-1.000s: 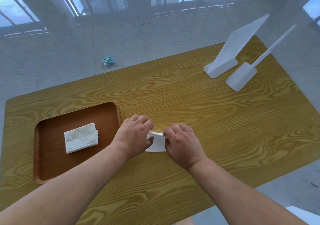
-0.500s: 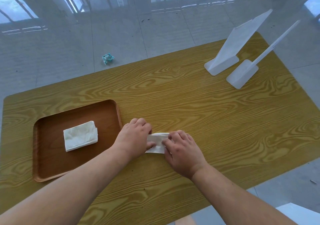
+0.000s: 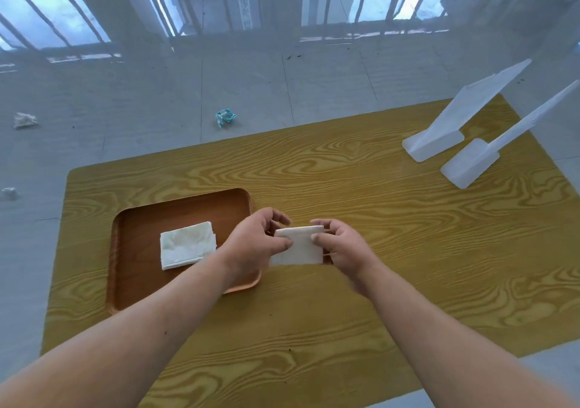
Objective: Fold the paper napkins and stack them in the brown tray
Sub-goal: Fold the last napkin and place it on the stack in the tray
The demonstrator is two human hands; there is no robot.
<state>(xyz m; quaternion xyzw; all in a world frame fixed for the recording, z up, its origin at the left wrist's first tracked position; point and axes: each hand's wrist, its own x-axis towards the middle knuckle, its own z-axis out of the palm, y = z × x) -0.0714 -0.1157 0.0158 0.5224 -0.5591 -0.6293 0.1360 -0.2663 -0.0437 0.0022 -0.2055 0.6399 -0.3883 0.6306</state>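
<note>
Left hand: we see our left hand (image 3: 255,244) pinching the left edge of a folded napkin (image 3: 298,246), thumb on top and fingers behind.
Right hand: our right hand (image 3: 343,249) pinches the right edge of the same napkin, thumb pressed on its upper face.
Held napkin: we hold a white folded rectangle between both hands, lifted above the worktop (image 3: 376,235) just beside the right edge of the tray (image 3: 141,228).
Tray: we see a brown tray with rounded corners lying flat on the left part of the worktop; our left forearm crosses over its near right corner.
Napkin in tray: one white folded napkin (image 3: 187,244) lies flat near the middle of the tray, apart from the held one.
Worktop: we see yellow wood grain, with two white plastic stands (image 3: 452,134) at the far right corner, side by side.
Floor: a crumpled blue-green scrap (image 3: 225,117) lies beyond the worktop, and white crumpled bits (image 3: 24,120) lie at far left.
</note>
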